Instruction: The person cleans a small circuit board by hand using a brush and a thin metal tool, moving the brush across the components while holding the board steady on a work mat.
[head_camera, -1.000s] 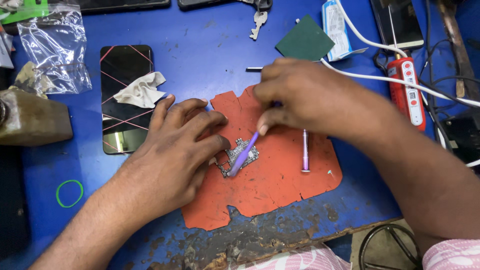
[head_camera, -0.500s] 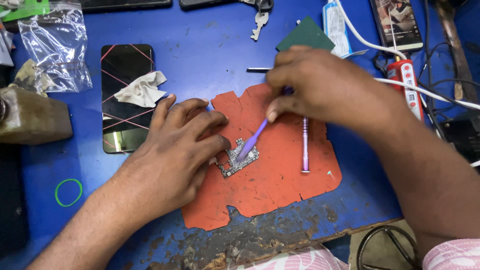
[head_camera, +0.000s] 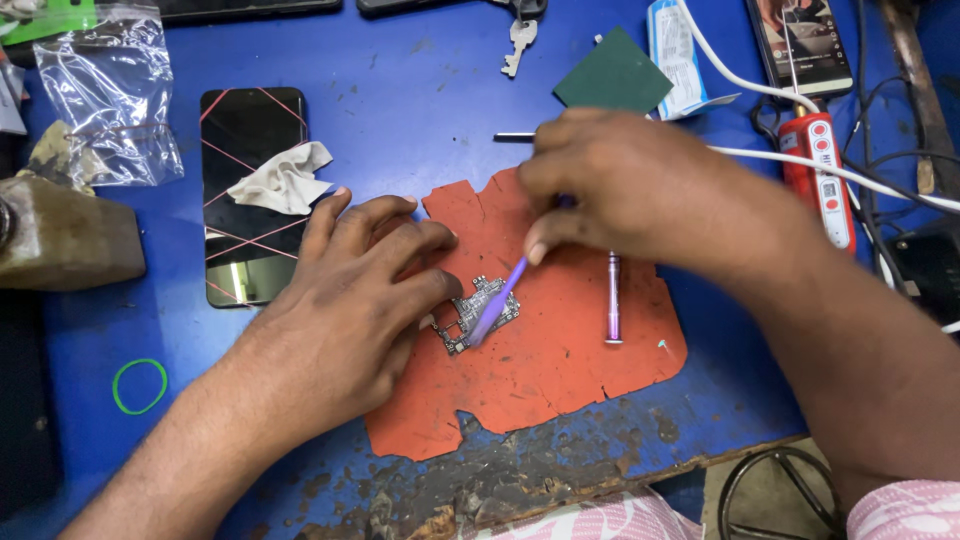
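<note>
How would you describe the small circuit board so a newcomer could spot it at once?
Find the ragged orange mat on the blue table. Near its middle, at the left hand's fingertips, lies the small circuit board. It is the only grey, chip-studded piece there, touched by the purple brush, unlike the slim purple pen beside it.

A small circuit board (head_camera: 478, 312) is lying flat beside left fingertips (head_camera: 440, 285), a purple brush (head_camera: 497, 300) slanting from right fingers (head_camera: 540, 250) onto it.
</note>
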